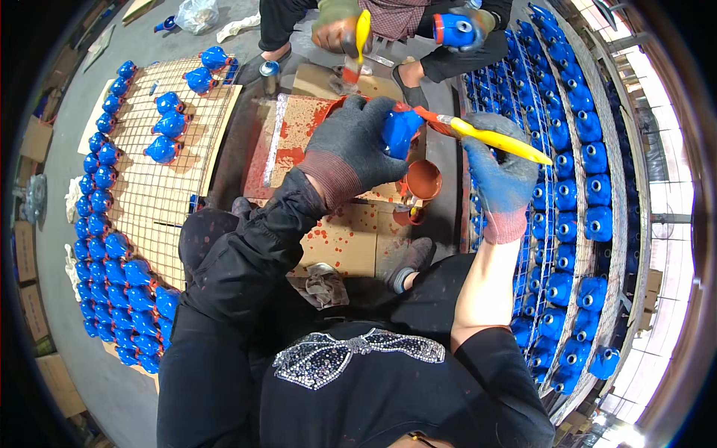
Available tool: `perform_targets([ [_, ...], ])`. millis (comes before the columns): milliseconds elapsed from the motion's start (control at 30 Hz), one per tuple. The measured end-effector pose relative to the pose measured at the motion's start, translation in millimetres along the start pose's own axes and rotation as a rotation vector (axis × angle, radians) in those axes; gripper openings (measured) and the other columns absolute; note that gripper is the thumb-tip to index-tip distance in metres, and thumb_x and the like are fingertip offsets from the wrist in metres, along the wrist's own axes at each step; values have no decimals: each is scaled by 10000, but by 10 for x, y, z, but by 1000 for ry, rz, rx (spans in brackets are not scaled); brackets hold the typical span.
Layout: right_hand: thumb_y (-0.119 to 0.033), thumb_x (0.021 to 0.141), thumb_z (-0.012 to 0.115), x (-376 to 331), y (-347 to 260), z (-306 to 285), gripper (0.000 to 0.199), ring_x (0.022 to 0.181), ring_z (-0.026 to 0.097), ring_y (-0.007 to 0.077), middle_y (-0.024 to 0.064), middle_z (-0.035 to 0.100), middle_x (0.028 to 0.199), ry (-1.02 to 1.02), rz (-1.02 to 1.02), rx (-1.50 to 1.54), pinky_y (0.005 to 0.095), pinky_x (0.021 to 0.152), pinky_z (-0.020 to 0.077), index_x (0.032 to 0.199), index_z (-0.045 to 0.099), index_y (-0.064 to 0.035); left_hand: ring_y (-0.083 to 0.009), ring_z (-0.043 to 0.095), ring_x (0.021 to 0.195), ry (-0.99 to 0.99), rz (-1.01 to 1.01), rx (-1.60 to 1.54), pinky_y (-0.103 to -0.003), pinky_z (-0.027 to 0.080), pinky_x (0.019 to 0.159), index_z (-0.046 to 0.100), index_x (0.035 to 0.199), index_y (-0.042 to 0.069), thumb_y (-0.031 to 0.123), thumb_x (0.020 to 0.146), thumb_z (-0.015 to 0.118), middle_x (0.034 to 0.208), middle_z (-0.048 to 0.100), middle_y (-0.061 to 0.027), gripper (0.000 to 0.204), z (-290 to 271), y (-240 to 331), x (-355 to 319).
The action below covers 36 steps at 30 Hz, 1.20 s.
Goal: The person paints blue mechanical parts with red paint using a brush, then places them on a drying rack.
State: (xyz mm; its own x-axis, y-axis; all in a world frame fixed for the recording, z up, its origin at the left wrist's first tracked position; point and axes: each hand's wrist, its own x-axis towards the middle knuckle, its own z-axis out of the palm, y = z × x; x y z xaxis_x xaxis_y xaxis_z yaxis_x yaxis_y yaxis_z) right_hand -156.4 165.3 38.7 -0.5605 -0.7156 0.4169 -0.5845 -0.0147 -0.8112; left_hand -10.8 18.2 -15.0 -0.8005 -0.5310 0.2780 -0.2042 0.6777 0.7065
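Note:
My left hand (345, 146), in a dark grey glove, is closed around a glossy blue painted metal casting (401, 134) with a rounded body. In my gloved right hand (502, 173) is a paintbrush (508, 142) with a yellow handle, gripped near its ferrule. Red paint coats its bristles, which meet the right edge of the casting. Below the casting, a small cup (424, 181) is stained with red-orange paint. My left fingers hide part of the casting.
Across from me, a co-worker's gloved hands hold another yellow brush (363, 33) and a blue casting (455, 31). Paint-spattered cardboard (340, 246) covers the floor between us. Blue castings line a wire mesh (202, 142) on the left and a tall rack (565, 193) on the right.

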Motion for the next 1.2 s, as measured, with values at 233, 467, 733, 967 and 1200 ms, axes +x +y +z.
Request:
perform_targets([
  [233, 100, 687, 667, 31, 210, -209, 307, 914, 644, 247, 188, 653, 1042, 135, -83, 365, 334, 837, 521, 977, 633, 7, -178, 653, 859, -164, -295, -956, -290, 565, 675, 520, 1251, -3, 283, 725, 790, 1049, 627, -134, 657, -57, 52, 66],
  [467, -19, 747, 578, 31, 513, -102, 270, 1088, 574, 322, 185, 587, 1089, 148, 75, 1005, 409, 1006, 466, 1016, 571, 0, -253, 609, 1097, -394, -379, -1801, -401, 480, 988, 464, 1339, 11, 324, 879, 605, 1243, 588, -142, 574, -152, 111, -50],
  [733, 110, 728, 516, 13, 719, 192, 262, 1100, 563, 341, 196, 575, 1085, 126, 120, 1387, 457, 1068, 439, 970, 552, 15, -307, 603, 1129, -534, -181, -2363, -463, 507, 975, 468, 1346, 50, 509, 918, 538, 1300, 564, -168, 632, 183, -110, -104],
  [967, 46, 814, 616, 45, 236, -70, 308, 1117, 581, 287, 184, 591, 1151, 289, -11, 1085, 399, 957, 524, 1113, 566, -7, -297, 616, 1112, -221, -379, -2047, -447, 534, 942, 478, 1334, 64, 451, 921, 534, 1278, 576, -158, 569, 50, 93, -102],
  [1200, 0, 825, 608, -8, 5, -58, 349, 1066, 605, 271, 175, 589, 1175, 292, -25, 571, 371, 904, 543, 1169, 552, -3, -300, 620, 1100, -284, -408, -2006, -437, 547, 924, 471, 1343, 77, 449, 907, 556, 1258, 587, -157, 580, 119, 109, -82],
])
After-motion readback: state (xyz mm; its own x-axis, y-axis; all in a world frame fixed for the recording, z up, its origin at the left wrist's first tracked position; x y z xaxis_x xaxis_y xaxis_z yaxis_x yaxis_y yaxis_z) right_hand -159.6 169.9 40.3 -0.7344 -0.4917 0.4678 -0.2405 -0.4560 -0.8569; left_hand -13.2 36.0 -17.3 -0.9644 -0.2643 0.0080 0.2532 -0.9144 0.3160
